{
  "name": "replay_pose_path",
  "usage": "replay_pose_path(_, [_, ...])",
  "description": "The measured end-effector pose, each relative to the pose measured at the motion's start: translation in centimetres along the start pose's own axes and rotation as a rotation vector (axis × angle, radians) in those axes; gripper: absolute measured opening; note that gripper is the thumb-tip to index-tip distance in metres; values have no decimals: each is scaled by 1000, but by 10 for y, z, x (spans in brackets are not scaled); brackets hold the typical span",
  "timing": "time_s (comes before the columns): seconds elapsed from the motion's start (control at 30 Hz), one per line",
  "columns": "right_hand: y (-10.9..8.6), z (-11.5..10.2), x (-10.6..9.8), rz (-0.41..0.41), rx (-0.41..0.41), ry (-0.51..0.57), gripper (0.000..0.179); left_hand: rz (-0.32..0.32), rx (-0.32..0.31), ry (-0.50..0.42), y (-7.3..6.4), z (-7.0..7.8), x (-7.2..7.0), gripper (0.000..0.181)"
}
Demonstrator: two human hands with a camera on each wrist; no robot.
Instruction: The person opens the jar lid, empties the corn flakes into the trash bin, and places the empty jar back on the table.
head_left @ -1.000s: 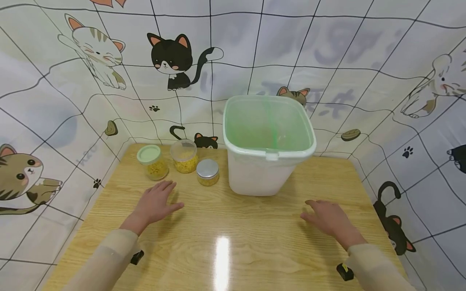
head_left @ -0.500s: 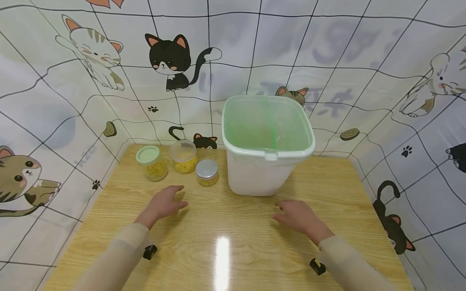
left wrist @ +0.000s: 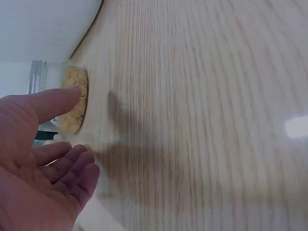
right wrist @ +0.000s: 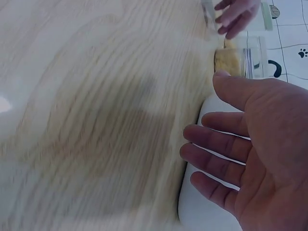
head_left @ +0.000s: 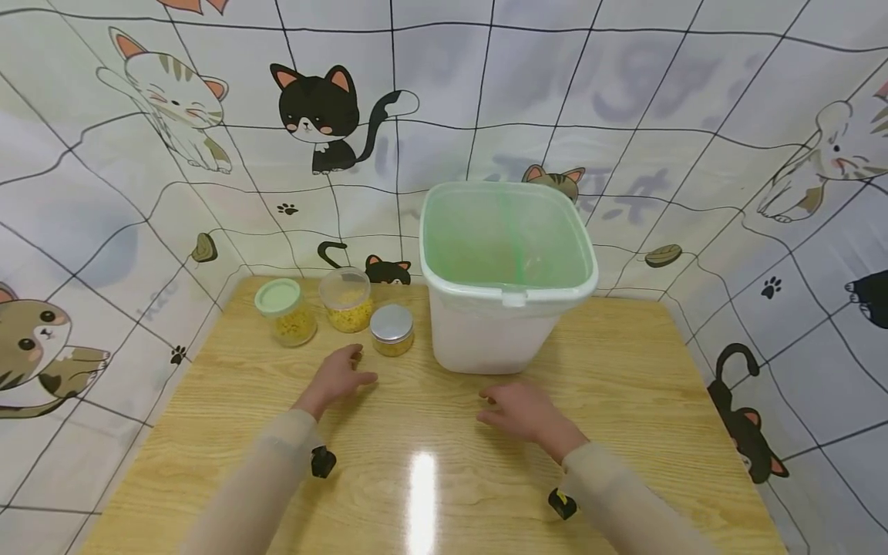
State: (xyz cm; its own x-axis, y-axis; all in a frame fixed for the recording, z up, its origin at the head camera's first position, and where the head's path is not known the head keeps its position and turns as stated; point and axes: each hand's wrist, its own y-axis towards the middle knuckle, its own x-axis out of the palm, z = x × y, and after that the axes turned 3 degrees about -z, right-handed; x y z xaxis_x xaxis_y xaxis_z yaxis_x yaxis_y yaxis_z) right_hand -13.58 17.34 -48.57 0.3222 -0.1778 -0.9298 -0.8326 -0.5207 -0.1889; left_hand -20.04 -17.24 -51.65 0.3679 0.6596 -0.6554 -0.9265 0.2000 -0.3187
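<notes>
My left hand (head_left: 338, 377) hovers over the table just in front of a small silver-lidded jar (head_left: 392, 330), its fingers relaxed around nothing. In the left wrist view the thumb overlaps that jar (left wrist: 76, 98), which has yellow contents. Behind it stand a round clear-topped jar (head_left: 348, 299) and a green-lidded jar (head_left: 286, 313), both with yellow bits inside. My right hand (head_left: 522, 410) is held in front of the white bin (head_left: 486, 339), fingers loosely extended and holding nothing. The bin has a translucent green top (head_left: 509, 235).
A light wooden table (head_left: 610, 470) carries everything and meets a cat-patterned wall covering (head_left: 444, 92) at the back and sides. A black wrist device (head_left: 322, 462) hangs under the left sleeve, another black device (head_left: 562, 503) under the right one.
Both hands have moved inward: the left hand rightward to the silver-lidded jar, the right hand leftward to in front of the bin. The jars and bin stay in place.
</notes>
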Motion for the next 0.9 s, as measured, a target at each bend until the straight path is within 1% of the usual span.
replay_pose_path(0.07, [3, -3, 3, -7, -9, 17, 37, 1, -9, -16, 7, 0, 3, 79])
replay_pose_path(0.2, [7, -8, 8, -36, -9, 33, 39, 23, -15, -43, 21, 2, 7, 84])
replay_pose_path(0.3, [11, -11, 10, -47, -12, 44, 39, 59, -23, -87, 27, 5, 8, 85])
replay_pose_path(0.37, [13, -13, 11, -56, -10, 43, 40, 86, -14, -101, 31, 8, 9, 83])
replay_pose_path(0.43, [15, -15, 11, -61, -7, 45, 40, 120, -6, -97, 34, 11, 11, 82])
replay_pose_path(0.53, [17, -17, 11, -68, -1, 44, 41, 178, 15, -37, 39, 15, 14, 80])
replay_pose_path(0.63, [18, -19, 10, -71, -7, 47, 41, 223, 0, 19, 43, 18, 18, 84])
replay_pose_path(0.7, [18, -20, 9, -72, -12, 52, 41, 238, -16, 33, 45, 18, 21, 88])
replay_pose_path(0.77, [19, -21, 9, -71, -18, 47, 41, 244, -45, 29, 46, 19, 24, 91])
replay_pose_path(0.9, [21, -21, 9, -76, -18, 24, 41, 258, -64, 5, 48, 19, 29, 96])
